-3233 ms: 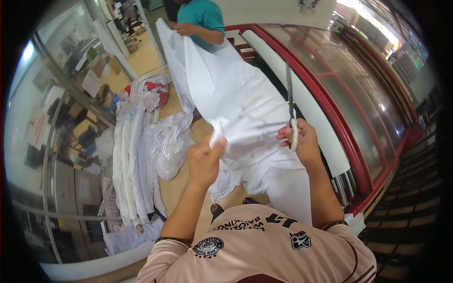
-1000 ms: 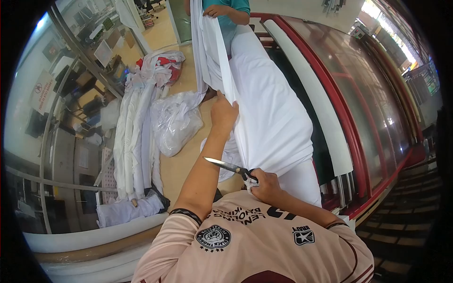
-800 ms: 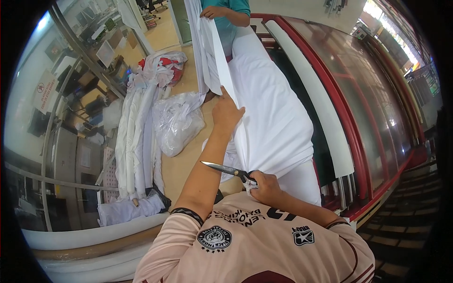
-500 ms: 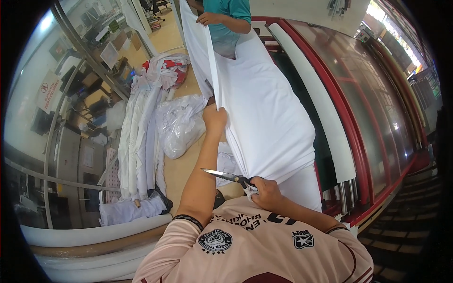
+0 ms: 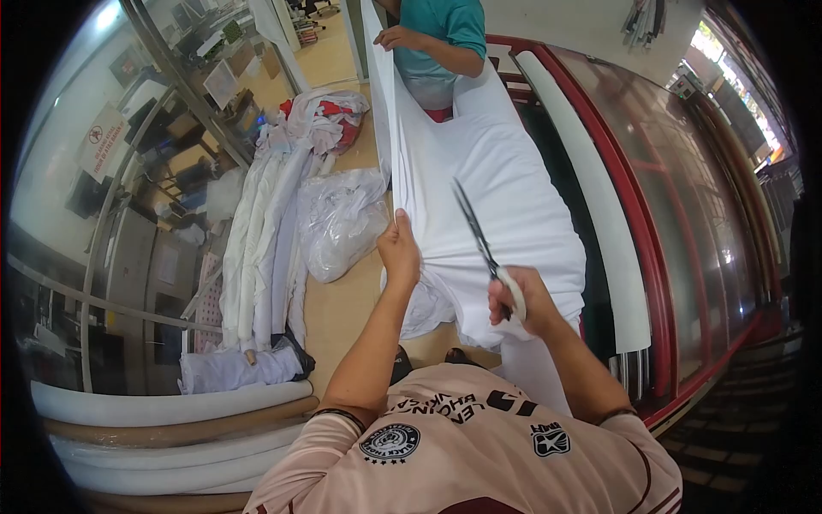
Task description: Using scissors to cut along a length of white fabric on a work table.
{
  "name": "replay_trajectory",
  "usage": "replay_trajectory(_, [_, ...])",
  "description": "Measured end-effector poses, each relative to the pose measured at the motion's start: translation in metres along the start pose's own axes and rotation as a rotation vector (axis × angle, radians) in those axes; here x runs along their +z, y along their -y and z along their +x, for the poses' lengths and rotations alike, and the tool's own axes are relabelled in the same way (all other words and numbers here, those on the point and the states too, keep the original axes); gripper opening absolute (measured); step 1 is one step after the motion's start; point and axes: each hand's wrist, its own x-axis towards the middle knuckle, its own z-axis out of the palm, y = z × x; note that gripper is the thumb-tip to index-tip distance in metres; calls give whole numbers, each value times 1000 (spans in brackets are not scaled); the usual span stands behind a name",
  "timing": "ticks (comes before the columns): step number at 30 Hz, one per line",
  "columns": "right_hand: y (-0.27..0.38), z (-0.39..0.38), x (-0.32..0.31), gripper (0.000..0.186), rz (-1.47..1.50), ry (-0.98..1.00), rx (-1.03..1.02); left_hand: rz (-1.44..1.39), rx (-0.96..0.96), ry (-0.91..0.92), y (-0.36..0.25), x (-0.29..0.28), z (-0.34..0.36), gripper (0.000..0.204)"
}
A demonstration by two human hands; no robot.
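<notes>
A long white fabric stretches away from me, its left edge pulled up into a taut fold. My left hand grips that edge, thumb on top. At the far end a person in a teal shirt holds the same edge in a raised hand. Scissors with dark blades and a pale wrapped handle are in my right hand, fingers round the handle. Their blades point up and away, over the fabric, and look nearly closed. Whether the tips touch the cloth I cannot tell.
A clear plastic bag of white material lies on the floor left of the fabric. Beyond it are white fabric rolls. More long rolls lie at the near left. Along the right runs a red-framed machine with a white roll.
My right hand has lifted the scissors from near my body, forward over the fabric, and turned the blades from leftward to forward. My left hand still grips the edge, slightly nearer me.
</notes>
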Motion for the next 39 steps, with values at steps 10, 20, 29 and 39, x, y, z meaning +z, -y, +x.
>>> replay_trajectory(10, [8, 90, 18, 53, 243, 159, 296, -39, -40, 10, 1, -5, -29, 46])
replay_trajectory(20, [22, 120, 30, 56, 263, 63, 173, 78, 27, 65, 13, -13, -38, 46])
replay_trajectory(29, [85, 189, 35, 62, 58, -104, 49, 587, 222, 326, 36, -35, -97, 39])
replay_trajectory(39, [185, 334, 6, 72, -378, -256, 61, 596, 220, 1183, 41, -145, -157, 37])
